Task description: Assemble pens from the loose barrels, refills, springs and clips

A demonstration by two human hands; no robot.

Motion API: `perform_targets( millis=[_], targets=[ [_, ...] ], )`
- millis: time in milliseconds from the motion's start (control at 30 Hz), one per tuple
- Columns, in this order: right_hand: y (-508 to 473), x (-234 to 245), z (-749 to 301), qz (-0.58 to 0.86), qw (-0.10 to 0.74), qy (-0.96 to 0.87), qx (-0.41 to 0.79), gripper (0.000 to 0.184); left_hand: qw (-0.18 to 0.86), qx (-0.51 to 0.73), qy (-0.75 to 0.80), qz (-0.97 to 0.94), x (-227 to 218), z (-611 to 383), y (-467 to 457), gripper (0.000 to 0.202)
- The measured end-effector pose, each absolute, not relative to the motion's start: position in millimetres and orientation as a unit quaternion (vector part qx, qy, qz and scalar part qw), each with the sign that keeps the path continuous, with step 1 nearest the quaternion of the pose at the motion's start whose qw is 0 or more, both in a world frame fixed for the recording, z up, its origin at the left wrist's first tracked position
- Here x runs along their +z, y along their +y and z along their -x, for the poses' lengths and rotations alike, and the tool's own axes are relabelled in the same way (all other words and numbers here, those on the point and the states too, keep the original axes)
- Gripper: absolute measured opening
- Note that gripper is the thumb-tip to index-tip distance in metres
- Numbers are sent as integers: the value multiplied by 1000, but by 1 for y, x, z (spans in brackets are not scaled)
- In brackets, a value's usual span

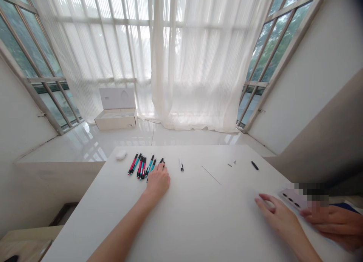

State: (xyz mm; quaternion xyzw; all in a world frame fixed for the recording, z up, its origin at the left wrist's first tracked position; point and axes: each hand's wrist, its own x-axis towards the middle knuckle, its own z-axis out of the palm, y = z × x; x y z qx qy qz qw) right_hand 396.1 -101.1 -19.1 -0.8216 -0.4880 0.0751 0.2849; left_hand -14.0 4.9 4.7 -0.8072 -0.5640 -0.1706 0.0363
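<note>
My left hand [159,177] rests at the right end of a row of pens, its fingers curled onto a dark pen [162,160] whose far end shows past them. Several blue-and-black and red-and-black click pens [141,167] lie to its left. To its right lie a short white-and-black pen barrel [181,164] and a thin refill [211,175]. A small spring [229,164], a grey cone tip [235,162] and a black grip piece [254,165] are farther right. My right hand [279,214] hovers over or rests on the table's right side, thumb and fingers apart, holding nothing.
A white earbud case [121,155] sits at the far left corner of the white table [193,224]. Another person's hand [337,222] holds a phone [292,198] at the right edge, close to my right hand. Behind, an open white box [116,119] stands on the window ledge.
</note>
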Motion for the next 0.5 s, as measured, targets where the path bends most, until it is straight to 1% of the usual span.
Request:
perform_targets(
  millis=[100, 167, 300, 400, 500],
  targets=[
    [-80, -9, -368, 779, 281, -548, 119, 41, 58, -170, -571, 801, 4, 16, 6, 23],
    [-61, 4, -347, 743, 260, -600, 146, 36, 70, -164, -579, 796, 4, 17, 6, 23],
    [-18, 28, -310, 684, 198, -684, 160, 24, 87, -147, -585, 792, 9, 17, 7, 24],
    [11, 31, -298, 670, 163, -712, 132, 18, 93, -130, -572, 805, 15, 14, 8, 25],
    [29, 24, -304, 694, 166, -695, 88, 20, 76, -98, -538, 834, 22, 4, 12, 24]
  ],
)
